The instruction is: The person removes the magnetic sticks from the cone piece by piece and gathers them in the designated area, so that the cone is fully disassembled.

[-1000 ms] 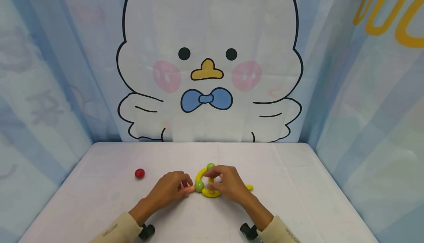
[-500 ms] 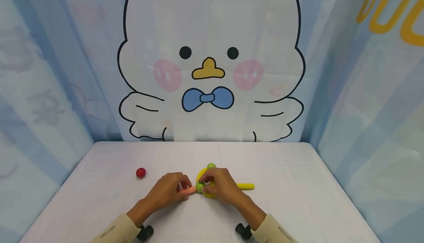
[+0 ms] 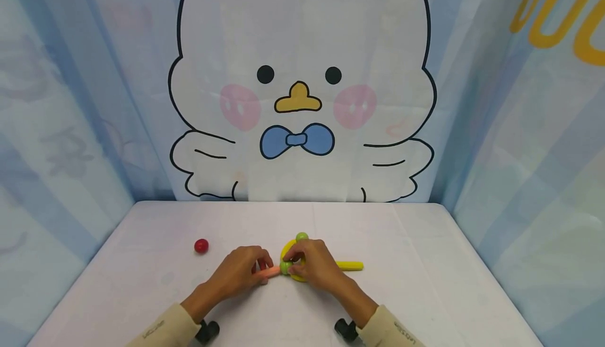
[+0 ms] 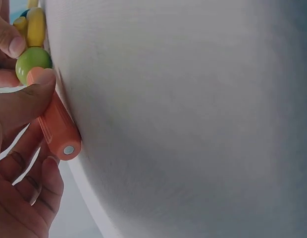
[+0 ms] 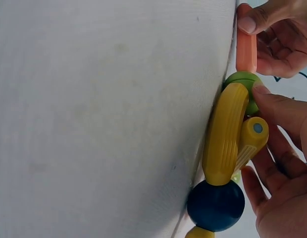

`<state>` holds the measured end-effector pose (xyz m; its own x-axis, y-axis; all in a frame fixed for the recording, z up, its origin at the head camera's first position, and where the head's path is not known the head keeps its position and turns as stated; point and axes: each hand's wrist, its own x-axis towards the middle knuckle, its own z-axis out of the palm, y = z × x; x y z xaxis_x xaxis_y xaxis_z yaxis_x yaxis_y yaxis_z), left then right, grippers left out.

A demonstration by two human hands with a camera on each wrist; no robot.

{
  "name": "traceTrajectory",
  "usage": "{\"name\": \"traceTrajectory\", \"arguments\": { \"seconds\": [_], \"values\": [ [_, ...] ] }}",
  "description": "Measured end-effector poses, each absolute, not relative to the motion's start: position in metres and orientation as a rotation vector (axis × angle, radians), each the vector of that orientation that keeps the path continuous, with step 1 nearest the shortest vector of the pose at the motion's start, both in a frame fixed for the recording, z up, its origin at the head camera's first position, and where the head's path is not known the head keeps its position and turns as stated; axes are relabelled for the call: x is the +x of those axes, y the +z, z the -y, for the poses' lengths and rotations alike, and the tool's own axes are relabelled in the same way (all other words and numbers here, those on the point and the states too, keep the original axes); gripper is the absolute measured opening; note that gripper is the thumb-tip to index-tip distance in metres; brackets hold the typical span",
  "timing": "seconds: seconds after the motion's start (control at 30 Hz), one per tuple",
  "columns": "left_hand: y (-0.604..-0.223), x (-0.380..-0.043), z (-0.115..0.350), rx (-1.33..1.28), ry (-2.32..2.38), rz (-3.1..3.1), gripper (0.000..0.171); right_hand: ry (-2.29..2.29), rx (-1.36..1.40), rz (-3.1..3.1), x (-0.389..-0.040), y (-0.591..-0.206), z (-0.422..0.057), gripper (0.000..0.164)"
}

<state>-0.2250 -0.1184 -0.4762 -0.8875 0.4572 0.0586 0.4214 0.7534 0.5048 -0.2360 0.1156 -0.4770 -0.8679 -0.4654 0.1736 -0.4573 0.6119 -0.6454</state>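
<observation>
My left hand (image 3: 242,266) pinches an orange magnetic rod (image 4: 60,128) between thumb and fingers; a silvery disc shows at its near end. The rod's other end meets a green ball (image 4: 32,60). My right hand (image 3: 315,267) grips that ball from the other side, thumb against it in the right wrist view. A curved yellow rod (image 5: 224,136) runs from the green ball to a dark blue ball (image 5: 216,205). Beside it, a second yellow rod (image 5: 254,133) shows a disc at its end. Part of this ring is hidden behind my right hand in the head view.
Another green ball (image 3: 302,236) tops the ring at the far side. A straight yellow rod (image 3: 350,265) sticks out to the right. The red ball (image 3: 201,246) lies apart on the white table (image 3: 425,284), back left. A printed curtain (image 3: 302,32) stands behind.
My right hand has moved left from the ring's yellow rods to the green ball and now grips it. More of the straight yellow rod shows. The left hand still pinches the orange rod.
</observation>
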Motion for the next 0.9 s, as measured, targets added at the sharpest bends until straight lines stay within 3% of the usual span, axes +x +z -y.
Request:
{"name": "traceTrajectory", "arguments": {
  "seconds": [0.9],
  "values": [
    [-0.471, -0.213, 0.143, 0.646, 0.783, -2.945, 0.027, -1.135, -0.779, -2.806, -0.235, -0.477, -0.116, 0.021]
  ]
}}
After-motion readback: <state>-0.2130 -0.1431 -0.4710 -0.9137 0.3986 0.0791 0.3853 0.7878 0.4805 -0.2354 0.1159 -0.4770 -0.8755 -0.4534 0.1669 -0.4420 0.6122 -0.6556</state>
